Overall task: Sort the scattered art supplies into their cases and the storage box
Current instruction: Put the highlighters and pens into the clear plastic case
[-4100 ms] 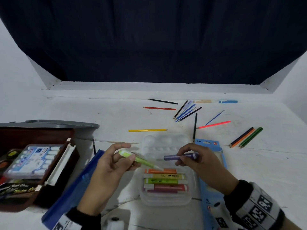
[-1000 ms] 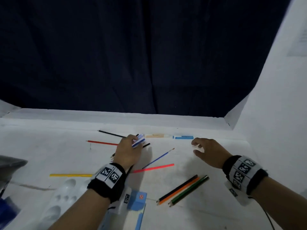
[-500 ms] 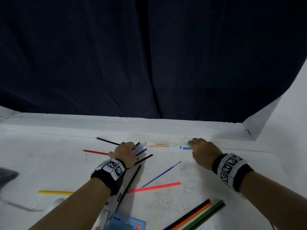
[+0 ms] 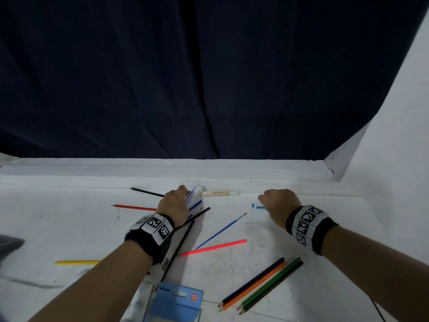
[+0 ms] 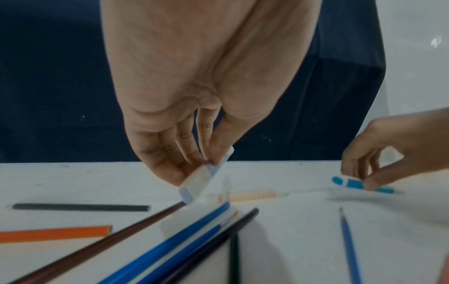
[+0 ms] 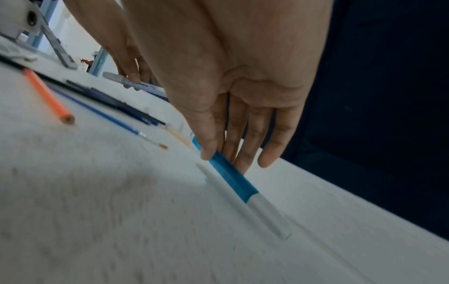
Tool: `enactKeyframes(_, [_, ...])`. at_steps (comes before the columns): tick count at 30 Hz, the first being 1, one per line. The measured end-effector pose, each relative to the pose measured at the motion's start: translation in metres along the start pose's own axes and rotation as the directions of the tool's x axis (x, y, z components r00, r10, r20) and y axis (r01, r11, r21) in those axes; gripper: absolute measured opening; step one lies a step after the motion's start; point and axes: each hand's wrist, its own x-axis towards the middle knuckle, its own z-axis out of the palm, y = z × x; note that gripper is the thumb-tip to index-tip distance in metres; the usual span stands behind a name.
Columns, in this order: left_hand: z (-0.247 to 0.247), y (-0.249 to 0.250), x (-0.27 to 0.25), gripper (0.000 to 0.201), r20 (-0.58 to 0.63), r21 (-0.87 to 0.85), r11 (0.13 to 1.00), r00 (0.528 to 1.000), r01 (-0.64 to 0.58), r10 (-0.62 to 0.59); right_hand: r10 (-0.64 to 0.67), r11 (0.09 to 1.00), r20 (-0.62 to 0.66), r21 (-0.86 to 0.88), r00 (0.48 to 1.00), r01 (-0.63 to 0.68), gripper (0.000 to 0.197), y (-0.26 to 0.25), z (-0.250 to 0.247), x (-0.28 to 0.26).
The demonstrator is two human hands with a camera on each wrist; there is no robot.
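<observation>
yellow pencil [image 4: 77, 262] lies alone at the table's [image 4: 69, 228] 8 o'clock, by the left forearm. red pencil [image 4: 134, 207] and a black pencil [image 4: 146, 193] sit at 10 o'clock, running in under the left hand.

left hand [image 4: 175, 206] at about 11 o'clock: fingertips pinch a pale lilac marker [image 5: 206, 175], one end tilted down toward the table, over a fan of blue and dark pencils [image 5: 184, 242]. a beige marker [image 4: 220, 193] lies just beside it at 12 o'clock.

centre: thin blue paintbrush [image 4: 220, 231] and a pink pencil [image 4: 213, 247], loose, close to one another. at 6 o'clock a blue pencil case [image 4: 176, 303], card marked 12; nothing visible going into it.

right hand [image 4: 278, 205] at 1 o'clock: thumb and fingers close on a blue-capped marker [image 6: 228, 173] that appears to lie on the table; lift not begun as far as i can tell.

at 4 o'clock four pencils [image 4: 260, 284], navy, orange and two green, lie side by side, untouched.

judgement: early to middle. two markers in hand, none cased here; every pencil, the brush and the beige marker are left to sort. storage box out of view, contents unknown.
</observation>
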Motion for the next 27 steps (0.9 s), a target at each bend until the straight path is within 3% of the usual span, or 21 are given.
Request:
enactKeyframes(4, [-0.021,0.003,-0.019,0.015,-0.057,-0.203,0.976,0.996,-0.073,0.062,0.052,0.987,-0.107,0.156,0.993,-0.035,0.015,-0.005,-0.025,-0.015])
enactKeyframes(8, [-0.055,0.004,-0.055,0.008,-0.111,-0.426,0.896,0.99,-0.125,0.086,0.116,0.942,-0.242,0.333,0.963,-0.029,0.01,-0.022,-0.062,-0.041])
enactKeyframes(12, [-0.093,-0.001,-0.115,0.016,-0.159,-0.624,0.761,0.982,-0.179,0.101,0.135,0.867,-0.374,0.492,0.917,0.073,0.008,-0.051,-0.092,-0.072])
enactKeyframes(15, [-0.115,-0.02,-0.164,0.024,-0.22,-0.687,0.693,0.972,-0.218,0.087,0.136,0.766,-0.446,0.614,0.885,0.192,0.01,-0.08,-0.113,-0.095])
enactKeyframes(19, [-0.134,-0.058,-0.221,0.019,-0.277,-0.758,0.594,0.957,-0.27,0.081,0.096,0.655,-0.519,0.675,0.849,0.339,0.013,-0.125,-0.14,-0.123])
enactKeyframes(23, [-0.146,-0.108,-0.259,0.027,-0.238,-0.871,0.433,0.97,-0.234,0.045,0.092,0.523,-0.501,0.76,0.861,0.386,0.027,-0.176,-0.157,-0.143])
enactKeyframes(27, [-0.148,-0.162,-0.287,0.022,-0.195,-0.946,0.264,0.981,-0.186,-0.008,0.08,0.379,-0.356,0.875,0.931,0.302,0.038,-0.229,-0.161,-0.156])
